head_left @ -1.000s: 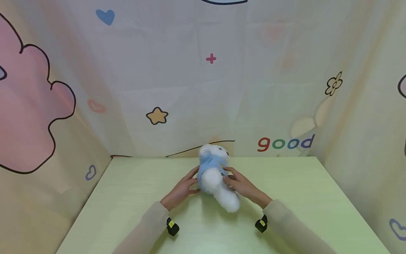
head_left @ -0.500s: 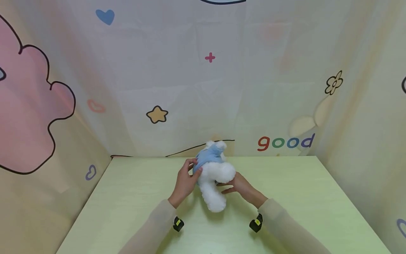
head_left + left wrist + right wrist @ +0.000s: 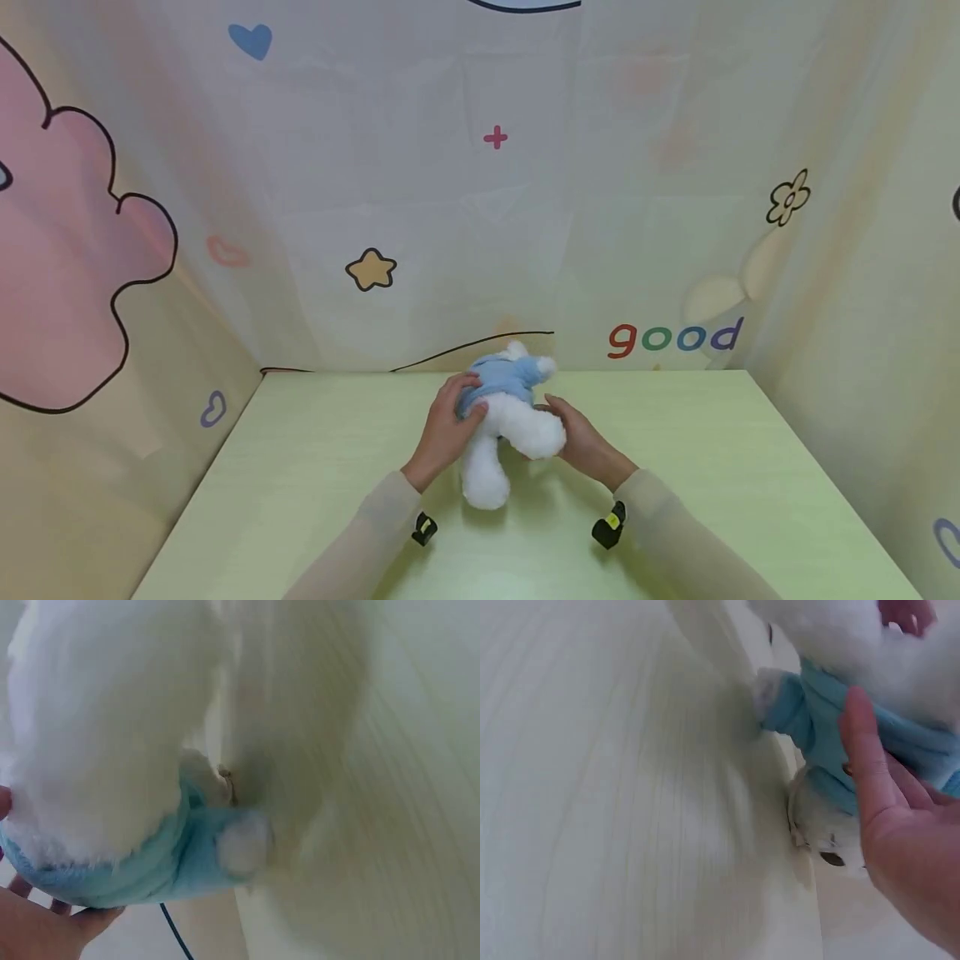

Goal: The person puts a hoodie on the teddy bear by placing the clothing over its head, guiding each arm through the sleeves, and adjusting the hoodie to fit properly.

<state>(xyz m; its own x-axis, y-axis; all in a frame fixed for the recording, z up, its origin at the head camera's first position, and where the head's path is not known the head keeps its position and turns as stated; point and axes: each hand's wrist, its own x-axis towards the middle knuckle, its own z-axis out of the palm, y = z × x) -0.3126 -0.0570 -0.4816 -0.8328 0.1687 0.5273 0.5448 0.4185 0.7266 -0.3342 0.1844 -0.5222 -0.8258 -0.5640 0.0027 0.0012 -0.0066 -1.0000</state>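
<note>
A white plush toy (image 3: 517,421) in a blue top (image 3: 501,375) is held between both hands over the table, its fluffy legs pointing toward me. My left hand (image 3: 446,427) grips its left side, thumb by the hem and fingers over the blue top. My right hand (image 3: 585,442) holds the other side, partly hidden behind a leg. In the right wrist view, the right thumb (image 3: 862,735) lies along the blue top and the fingers reach round the body. There the toy's head (image 3: 825,825) hangs low with a dark eye showing; the head view mostly hides it.
The pale green table (image 3: 315,483) spans the space below the hands. A printed curtain (image 3: 480,208) rises behind its far edge and along both sides. A black wrist device (image 3: 609,527) sits at the right cuff, another (image 3: 424,528) at the left.
The plush toy has turned between my hands: its face pointed right and is now out of sight, while both legs have swung toward me. My left hand has shifted right and onto the blue top.
</note>
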